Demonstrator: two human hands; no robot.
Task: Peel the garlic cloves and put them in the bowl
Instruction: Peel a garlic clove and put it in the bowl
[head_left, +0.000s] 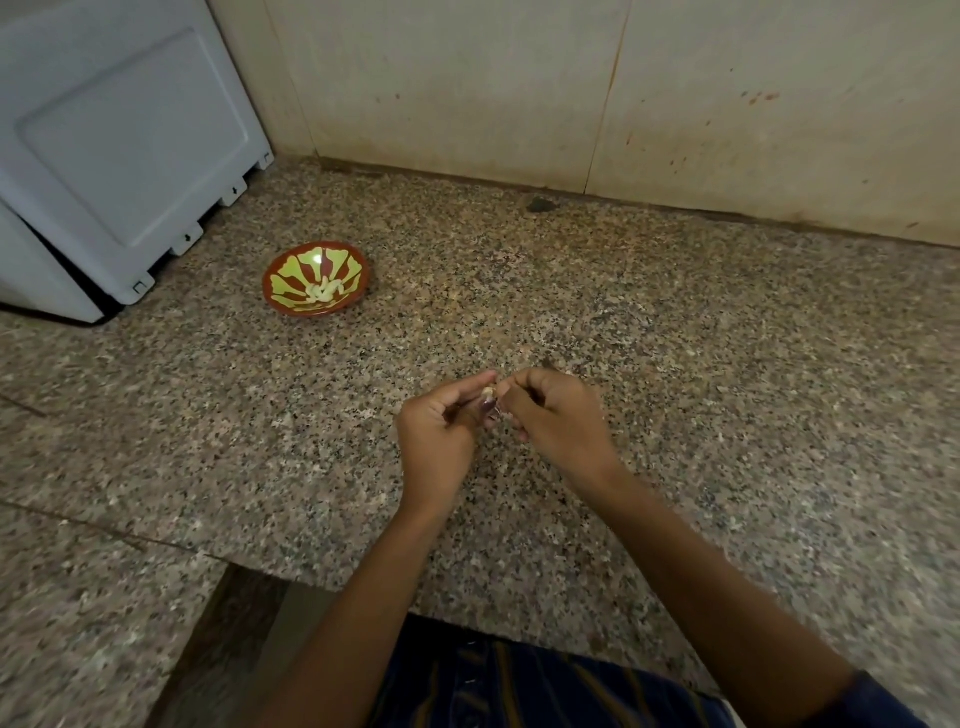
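Over the middle of the granite counter, my left hand (441, 431) and my right hand (550, 410) meet around one small garlic clove (488, 392). Both pinch it with curled fingers; pale flesh shows at its top and a purplish bit of skin hangs below. Most of the clove is hidden by my fingers. A red bowl with a yellow-green flower pattern (280, 270) stands to the far left, well apart from my hands. Several peeled pale cloves (323, 292) lie at its bottom.
A white appliance (119, 150) leans on the counter at the back left, close behind the bowl. A beige tiled wall (571, 88) closes off the back. The counter's front edge (467, 608) runs just before my body, with a step down at the left.
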